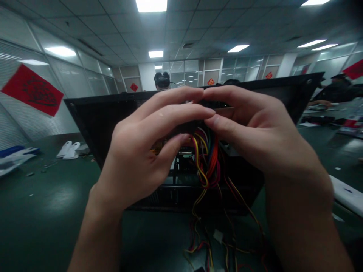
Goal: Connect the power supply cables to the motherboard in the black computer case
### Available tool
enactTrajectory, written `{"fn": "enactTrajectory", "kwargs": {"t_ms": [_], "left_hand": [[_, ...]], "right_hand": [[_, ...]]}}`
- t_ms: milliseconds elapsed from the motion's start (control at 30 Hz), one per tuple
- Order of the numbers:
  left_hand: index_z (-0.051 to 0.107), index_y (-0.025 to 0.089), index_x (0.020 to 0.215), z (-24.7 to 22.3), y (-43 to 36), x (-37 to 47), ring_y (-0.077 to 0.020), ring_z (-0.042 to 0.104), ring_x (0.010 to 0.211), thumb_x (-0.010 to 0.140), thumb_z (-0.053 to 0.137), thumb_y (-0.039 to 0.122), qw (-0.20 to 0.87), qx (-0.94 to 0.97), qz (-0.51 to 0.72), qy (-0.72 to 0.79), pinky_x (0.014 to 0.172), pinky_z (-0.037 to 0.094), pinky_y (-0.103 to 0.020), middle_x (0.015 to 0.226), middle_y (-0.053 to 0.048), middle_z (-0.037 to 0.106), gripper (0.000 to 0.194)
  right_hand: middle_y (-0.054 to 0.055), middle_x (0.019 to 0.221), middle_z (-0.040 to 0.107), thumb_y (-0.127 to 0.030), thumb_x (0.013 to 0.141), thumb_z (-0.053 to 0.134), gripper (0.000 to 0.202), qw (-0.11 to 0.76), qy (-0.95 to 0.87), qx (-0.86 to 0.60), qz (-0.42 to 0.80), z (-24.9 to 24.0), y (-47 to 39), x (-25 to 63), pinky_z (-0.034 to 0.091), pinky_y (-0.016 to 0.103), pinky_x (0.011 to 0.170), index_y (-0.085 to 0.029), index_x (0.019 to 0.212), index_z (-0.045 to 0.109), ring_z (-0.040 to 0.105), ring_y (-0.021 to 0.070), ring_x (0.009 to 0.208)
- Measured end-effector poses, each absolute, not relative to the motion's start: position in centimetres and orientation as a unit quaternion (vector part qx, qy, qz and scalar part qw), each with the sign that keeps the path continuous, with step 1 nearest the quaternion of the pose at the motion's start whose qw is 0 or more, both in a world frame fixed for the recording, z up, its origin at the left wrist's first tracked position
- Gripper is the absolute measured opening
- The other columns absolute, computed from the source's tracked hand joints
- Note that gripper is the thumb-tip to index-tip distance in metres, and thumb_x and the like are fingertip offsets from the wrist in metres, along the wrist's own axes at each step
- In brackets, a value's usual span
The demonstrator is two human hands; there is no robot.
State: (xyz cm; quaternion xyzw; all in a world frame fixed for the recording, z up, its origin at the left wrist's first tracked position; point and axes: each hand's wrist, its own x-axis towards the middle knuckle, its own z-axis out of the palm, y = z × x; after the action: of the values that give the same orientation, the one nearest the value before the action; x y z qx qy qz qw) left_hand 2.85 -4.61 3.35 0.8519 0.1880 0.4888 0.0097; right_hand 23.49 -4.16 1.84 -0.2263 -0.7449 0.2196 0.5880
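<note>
Computer case (95,119), black and open, sits on the green surface (53,215) in the middle of the scene. Nearest me, thin wires trail out with a white plug (218,235); they look light and floppy, easy to snag. Beyond them hangs the coloured cable bundle (212,162), bendy, best not tugged. The left hand (136,151) arches loosely over it, thumb well away from the fingers, its tip just beside the cables. The right hand (261,132) curves in, fingertips meeting the left's; I can't tell whether it grips anything. The case looks stiff and fairly heavy, best held by its outer frame.
</note>
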Motion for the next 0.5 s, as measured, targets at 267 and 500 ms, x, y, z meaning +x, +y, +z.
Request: {"fn": "enactTrajectory", "kwargs": {"t_ms": [267, 500], "left_hand": [[0.071, 0.031, 0.116, 3.4, -4.6, 2.8, -0.0255, 0.057, 0.133, 0.087, 0.073, 0.023, 0.009, 0.859, 0.475, 0.193, 0.107, 0.056, -0.037, 0.134, 0.004, 0.066, 0.031], [0.065, 0.031, 0.130, 3.1, -4.6, 1.7, -0.0242, 0.065, 0.121, 0.084, 0.077, 0.021, -0.002, 0.864, 0.469, 0.182, 0.098, 0.061, -0.033, 0.137, 0.000, 0.063, 0.048]], "right_hand": [[-0.002, 0.115, 0.073, -0.028, 0.093, 0.066, 0.030, 0.572, -0.753, -0.217, 0.241, 1.7, -3.6, 23.3, 0.065, 0.033, 0.083, -0.032, 0.123, 0.070, 0.073, 0.0215, 0.101], [0.003, 0.117, 0.074, -0.029, 0.095, 0.064, 0.029, 0.548, -0.776, -0.229, 0.215, 1.5, -4.1, 22.5, 0.059, 0.044, 0.099, -0.026, 0.123, 0.072, 0.066, 0.0275, 0.119]]}}
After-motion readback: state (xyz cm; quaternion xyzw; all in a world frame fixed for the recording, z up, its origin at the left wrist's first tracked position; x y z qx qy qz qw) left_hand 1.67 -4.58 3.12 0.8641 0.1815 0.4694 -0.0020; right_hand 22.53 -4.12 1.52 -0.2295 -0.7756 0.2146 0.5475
